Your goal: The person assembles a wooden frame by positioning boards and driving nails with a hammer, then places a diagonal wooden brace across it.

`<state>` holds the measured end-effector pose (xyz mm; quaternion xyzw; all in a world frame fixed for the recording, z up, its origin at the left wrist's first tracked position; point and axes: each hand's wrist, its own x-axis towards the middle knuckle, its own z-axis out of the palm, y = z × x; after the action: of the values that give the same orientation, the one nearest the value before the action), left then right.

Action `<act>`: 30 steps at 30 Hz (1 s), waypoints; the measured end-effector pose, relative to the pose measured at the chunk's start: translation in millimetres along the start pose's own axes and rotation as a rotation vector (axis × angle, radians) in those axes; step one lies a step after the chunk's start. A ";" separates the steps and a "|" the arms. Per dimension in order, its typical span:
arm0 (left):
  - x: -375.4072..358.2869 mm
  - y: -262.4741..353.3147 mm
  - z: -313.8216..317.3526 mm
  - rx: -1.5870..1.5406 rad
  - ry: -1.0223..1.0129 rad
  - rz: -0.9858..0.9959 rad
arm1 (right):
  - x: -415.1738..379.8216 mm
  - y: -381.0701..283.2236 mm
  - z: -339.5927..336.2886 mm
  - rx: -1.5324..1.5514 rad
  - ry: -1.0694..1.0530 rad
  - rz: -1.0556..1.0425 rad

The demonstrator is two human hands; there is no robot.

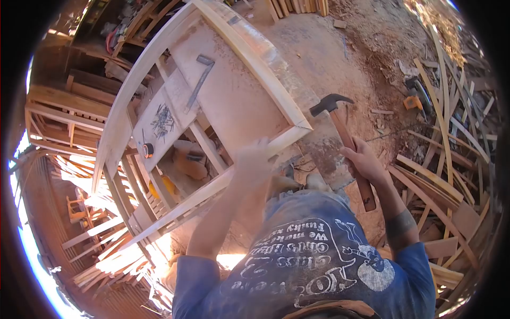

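My right hand (366,162) is wrapped round the wooden handle of a claw hammer (342,127). Its dark metal head is raised beside the corner of a pale wooden frame (287,139). My left hand (256,158) is at the frame's near rail, smeared by motion, so its fingers cannot be made out. The frame has long straight rails and one curved side, and lies across a worktable. A metal square (200,85) rests on the boards within it. Near that lie a heap of nails (162,122) and a tape measure (147,150).
Offcuts and long wood strips (441,175) are piled on the right. An orange and black power tool (413,101) sits on the dirt ground. At the left stand stacked wooden frames (69,114), with more scrap strips (125,260) below.
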<state>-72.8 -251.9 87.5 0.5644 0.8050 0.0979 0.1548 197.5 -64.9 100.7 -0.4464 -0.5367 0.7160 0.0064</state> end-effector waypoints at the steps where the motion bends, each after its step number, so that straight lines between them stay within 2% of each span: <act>1: -1.6 -0.7 -0.3 0.007 0.008 0.008 | 1.5 -13.1 8.5 -0.101 0.065 -0.063; 4: -3.2 -1.9 -1.6 0.014 0.007 0.032 | 7.1 -87.3 41.4 -0.402 0.168 -0.317; 6: -4.1 -6.4 -2.0 -0.002 -0.034 0.033 | 14.7 -116.3 76.6 -0.316 0.086 -0.517; 8: -5.8 -10.9 -1.5 -0.005 0.008 0.071 | 24.2 -136.2 111.4 -0.296 0.016 -0.542; 10: -8.6 -16.7 0.3 0.003 0.039 0.064 | 44.3 -140.7 145.7 -0.343 -0.043 -0.393; 12: -11.0 -13.7 4.6 0.011 0.050 0.040 | 84.0 -131.5 180.7 -0.528 0.042 -0.381; 13: -6.8 -12.5 2.0 -0.003 -0.067 0.004 | 112.5 -113.1 195.6 -0.610 0.098 -0.576; 14: -1.9 -15.5 -3.5 -0.003 -0.192 -0.015 | 113.6 -123.3 219.6 -0.662 0.152 -0.461; 15: 2.8 -15.7 -7.1 0.009 -0.323 -0.025 | 145.5 -108.8 235.5 -0.726 0.132 -0.467; 17: -7.2 -12.7 -12.5 -0.031 -0.142 0.043 | 168.2 -103.0 260.9 -0.608 0.163 -0.351; 19: -6.4 -27.3 -1.3 0.014 -0.173 0.246 | 215.2 -66.8 278.4 -0.585 0.328 -0.498; 21: -10.0 -25.2 1.3 -0.031 -0.052 0.203 | 193.2 -76.5 262.1 -0.782 0.198 -0.422; 24: -22.7 -5.3 -18.9 0.006 0.002 0.150 | 116.8 -89.8 218.5 -0.759 0.318 -0.598; 26: -20.8 -18.3 -9.5 -0.259 -0.005 0.167 | 76.5 -72.9 167.2 -0.419 0.401 -0.911; 27: -17.5 -20.0 -5.0 -0.395 -0.012 0.176 | 43.8 -63.5 137.1 -0.319 0.525 -0.852; 28: -19.3 -9.8 -13.2 -0.371 -0.008 0.143 | 8.5 -46.7 103.6 -0.218 0.651 -0.785; 30: -19.4 11.5 -16.8 -0.374 0.140 0.284 | -16.5 31.0 27.0 -0.247 0.936 -0.669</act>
<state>-62.6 -265.8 109.7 0.6250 0.6943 0.3050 0.1850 204.5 -106.8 87.8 -0.5187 -0.6680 0.3340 0.4162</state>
